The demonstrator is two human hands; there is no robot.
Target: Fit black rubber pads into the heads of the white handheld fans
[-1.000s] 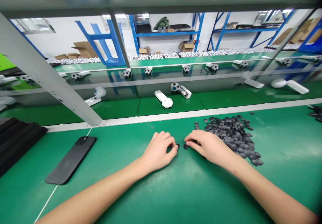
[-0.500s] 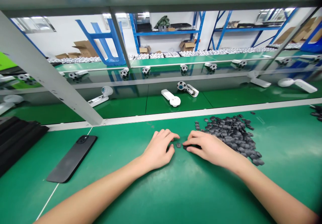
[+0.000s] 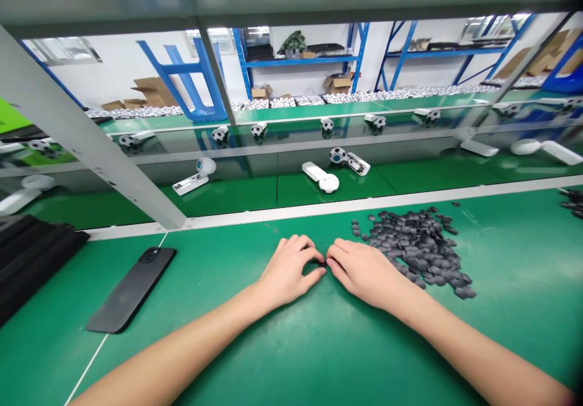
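- A small, flat, dark piece [image 3: 322, 264] sits at the centre of the frame, mostly hidden by fingertips.
- The left hand [image 3: 291, 272], left of centre, pinches it between thumb and forefinger.
- The right hand [image 3: 364, 272], right of centre, meets it with fingers bunched; whether these grip anything, I cannot tell.
- A loose pile of flat black pieces [image 3: 426, 245] spreads right of centre, beyond the right hand.
- Both hands are over a smooth green tabletop [image 3: 255, 357].
- A black smartphone [image 3: 130, 290] lies at lower left.
- White plastic devices with rounded heads [image 3: 321, 177] lie across the upper middle.
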